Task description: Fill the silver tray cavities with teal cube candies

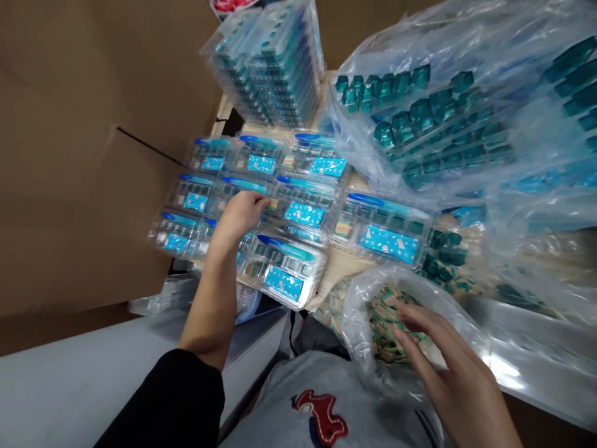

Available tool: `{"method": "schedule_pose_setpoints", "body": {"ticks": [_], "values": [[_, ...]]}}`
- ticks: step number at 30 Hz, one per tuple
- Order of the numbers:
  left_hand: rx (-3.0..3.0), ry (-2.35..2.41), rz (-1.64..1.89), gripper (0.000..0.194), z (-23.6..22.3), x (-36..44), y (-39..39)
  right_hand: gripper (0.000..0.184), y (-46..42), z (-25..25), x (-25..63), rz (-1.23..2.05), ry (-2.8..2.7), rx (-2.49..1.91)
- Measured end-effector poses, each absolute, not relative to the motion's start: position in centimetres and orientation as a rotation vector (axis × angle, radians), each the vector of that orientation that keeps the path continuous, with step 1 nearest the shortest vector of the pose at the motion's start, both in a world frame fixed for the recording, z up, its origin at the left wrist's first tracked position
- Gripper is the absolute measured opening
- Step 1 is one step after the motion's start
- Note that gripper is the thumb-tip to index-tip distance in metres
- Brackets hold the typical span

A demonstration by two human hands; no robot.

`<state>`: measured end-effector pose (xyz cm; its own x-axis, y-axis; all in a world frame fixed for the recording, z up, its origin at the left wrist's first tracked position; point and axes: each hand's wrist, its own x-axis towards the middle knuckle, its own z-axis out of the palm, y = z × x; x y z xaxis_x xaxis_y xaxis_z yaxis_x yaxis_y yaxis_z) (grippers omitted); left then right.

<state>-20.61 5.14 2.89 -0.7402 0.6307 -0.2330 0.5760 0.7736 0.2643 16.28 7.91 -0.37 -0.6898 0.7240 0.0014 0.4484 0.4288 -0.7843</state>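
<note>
Your left hand (239,218) rests on the clear plastic cases (304,214), its fingers (259,201) close together against one case's edge, with no clear grip. Just below those cases, your right hand (448,367) hovers, spread wide, at the mouth of a clear bag (366,317) of small striped pieces (394,330).

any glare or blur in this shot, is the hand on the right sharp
In the head view, glare streaks the clear plastic bag at upper right, a bright hot spot sits on the shiny surface at lower right, and the right hand looks slightly soft, though the blur is hard to judge.
</note>
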Motion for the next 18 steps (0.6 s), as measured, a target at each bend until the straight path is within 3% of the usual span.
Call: {"method": "schedule_pose_setpoints", "body": {"ticks": [7,9,14,18], "values": [[0.923,2.789,0.011,0.013,2.2,-19.4,5.9,0.023,8.2,-0.2,15.5,0.995,-2.441,-0.928],[0.930,2.841,0.013,0.018,2.1,-19.1,6.0,0.023,8.1,-0.4,15.4,0.988,-2.466,-0.927],[1.036,2.875,0.098,0.018,2.6,-18.3,5.4,0.032,7.4,-2.0,14.8,0.867,-2.682,-0.981],[1.216,2.813,0.449,0.014,3.5,-16.5,3.9,0.038,7.5,-3.0,12.6,0.732,-2.872,-1.054]]}}
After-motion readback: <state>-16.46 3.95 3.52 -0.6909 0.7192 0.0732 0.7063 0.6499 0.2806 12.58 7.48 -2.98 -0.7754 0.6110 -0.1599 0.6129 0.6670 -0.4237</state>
